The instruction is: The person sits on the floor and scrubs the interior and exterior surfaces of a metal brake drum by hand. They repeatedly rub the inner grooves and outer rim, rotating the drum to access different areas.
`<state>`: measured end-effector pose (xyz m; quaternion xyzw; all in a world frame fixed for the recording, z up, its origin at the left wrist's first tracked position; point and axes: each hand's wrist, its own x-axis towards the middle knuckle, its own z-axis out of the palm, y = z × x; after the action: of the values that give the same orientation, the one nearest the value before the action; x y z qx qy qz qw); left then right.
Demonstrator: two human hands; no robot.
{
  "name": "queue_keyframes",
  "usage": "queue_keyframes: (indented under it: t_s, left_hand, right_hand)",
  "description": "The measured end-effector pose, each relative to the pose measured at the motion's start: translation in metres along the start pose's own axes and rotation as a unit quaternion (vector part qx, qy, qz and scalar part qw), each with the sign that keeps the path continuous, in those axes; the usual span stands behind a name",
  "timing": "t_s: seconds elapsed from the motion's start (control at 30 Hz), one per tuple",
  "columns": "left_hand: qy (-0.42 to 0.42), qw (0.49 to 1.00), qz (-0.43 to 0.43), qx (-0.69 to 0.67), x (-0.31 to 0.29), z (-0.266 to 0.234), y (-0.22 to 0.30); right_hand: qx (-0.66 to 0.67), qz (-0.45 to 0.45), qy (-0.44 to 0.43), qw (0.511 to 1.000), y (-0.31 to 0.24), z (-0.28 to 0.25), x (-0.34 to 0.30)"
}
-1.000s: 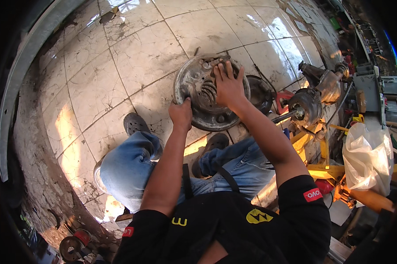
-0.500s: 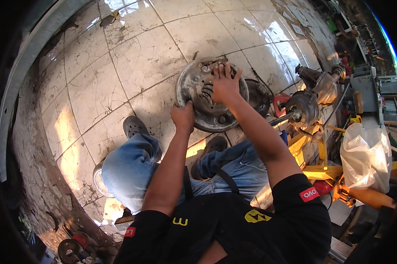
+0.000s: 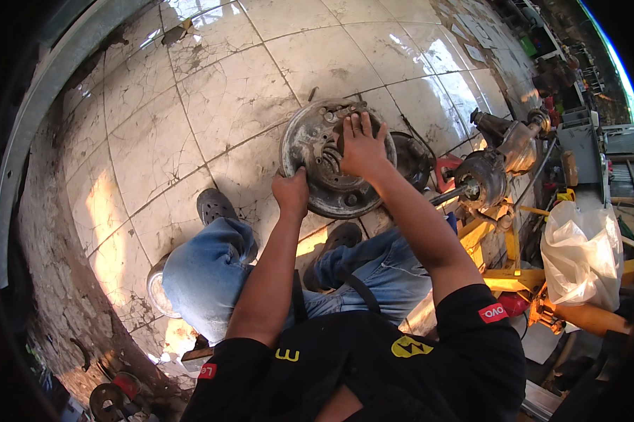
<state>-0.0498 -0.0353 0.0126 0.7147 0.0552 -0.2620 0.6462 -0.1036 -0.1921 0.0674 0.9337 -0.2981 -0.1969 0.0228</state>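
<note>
A worn, round drum brake backing plate [image 3: 334,193], grey and dirty, is tilted in front of me above the tiled floor. My left hand [image 3: 291,191] grips its near left rim, with the thumb on top and the other fingers hidden underneath. Across the upper right of its face lies my right hand [image 3: 364,149], flat and with the fingers stretched out. A small dark patch or piece shows at the edge of that palm; I cannot make out what it is. Holes and a coil-like shape show near the plate's middle.
A dark round part [image 3: 412,160] lies behind the plate at right. Farther right, an axle assembly [image 3: 489,176] rests on a yellow stand [image 3: 507,278]. A white plastic bag [image 3: 583,250] hangs nearby. My shoes [image 3: 216,205] stand on the cracked floor tiles [image 3: 222,91].
My right hand has slid slightly down and to the right over the plate, baring the dark patch more. The left hand keeps its hold, and the plate has shifted very slightly.
</note>
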Motion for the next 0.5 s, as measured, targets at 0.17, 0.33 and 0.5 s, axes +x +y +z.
queue_keyframes:
  t_s: [0.17, 0.33, 0.5]
  left_hand:
    - [0.0, 0.999, -0.02, -0.029, 0.008, -0.001, -0.009]
    - [0.004, 1.0, -0.003, -0.008, 0.008, 0.005, -0.01]
    - [0.011, 0.999, -0.017, -0.04, 0.008, 0.007, -0.011]
  right_hand:
    - [0.034, -0.09, 0.04, 0.995, 0.009, 0.004, -0.026]
    - [0.133, -0.083, 0.082, 0.984, 0.029, 0.006, -0.041]
    - [0.157, -0.027, 0.181, 0.971, 0.027, 0.0, -0.006]
